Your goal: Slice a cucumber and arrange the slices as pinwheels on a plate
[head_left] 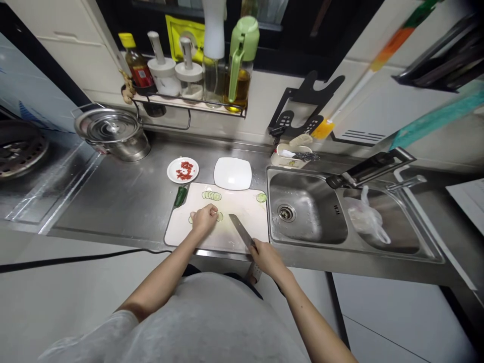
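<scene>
On the white cutting board (179, 229), my left hand (204, 220) has its fingers curled and pressed together at a cucumber slice (220, 217). Part of another slice shows at that hand's left side; what lies under the palm is hidden. My right hand (264, 256) grips a kitchen knife (241, 230), its blade slanting up and left over the board, apart from the slices. A row of overlapping cucumber slices (212, 195) lies near the board's top edge. More slices (261, 198) sit at its top right corner. A dark green piece of cucumber (180, 196) rests by the upper left corner.
Behind the board stand a small plate of chopped red pieces (185, 171) and a white square dish (232, 173). To the right is a double sink (308, 237) with a plastic bag (366, 219). A lidded steel pot (128, 143) stands left, below a condiment rack (196, 104).
</scene>
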Tool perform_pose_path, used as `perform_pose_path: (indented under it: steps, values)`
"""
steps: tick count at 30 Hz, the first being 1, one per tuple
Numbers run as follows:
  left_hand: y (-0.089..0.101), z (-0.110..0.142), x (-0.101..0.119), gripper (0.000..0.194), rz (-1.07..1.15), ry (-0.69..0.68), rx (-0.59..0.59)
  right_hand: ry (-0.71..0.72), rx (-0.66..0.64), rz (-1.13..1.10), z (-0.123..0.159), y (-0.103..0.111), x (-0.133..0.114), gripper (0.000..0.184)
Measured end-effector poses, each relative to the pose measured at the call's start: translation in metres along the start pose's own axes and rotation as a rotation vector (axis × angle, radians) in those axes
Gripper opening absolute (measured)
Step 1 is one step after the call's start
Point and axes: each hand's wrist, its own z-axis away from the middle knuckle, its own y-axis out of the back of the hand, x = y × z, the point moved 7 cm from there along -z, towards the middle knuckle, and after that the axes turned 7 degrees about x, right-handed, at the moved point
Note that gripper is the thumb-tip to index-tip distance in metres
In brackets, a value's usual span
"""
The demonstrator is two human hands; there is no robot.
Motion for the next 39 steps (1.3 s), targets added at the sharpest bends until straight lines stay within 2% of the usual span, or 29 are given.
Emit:
perform_pose_path:
  steps: [6, 14, 32, 39]
  values:
    - [0.01, 0.0, -0.012, 0.025, -0.145, -0.056, 0.063, 0.052, -0.002, 0.065, -0.001, -0.003, -0.021, 0.027]
    - [0.007, 0.001, -0.012, 0.026, -0.127, -0.115, 0.046, 0.078, -0.045, 0.094, 0.001, -0.003, -0.043, 0.029]
    - [0.005, -0.002, -0.013, 0.022, -0.102, -0.108, 0.039, 0.085, -0.085, 0.15, -0.011, -0.007, -0.054, 0.03]
    - [0.006, -0.002, -0.012, 0.021, -0.115, -0.097, 0.025, 0.091, -0.087, 0.176, -0.014, -0.001, -0.061, 0.032]
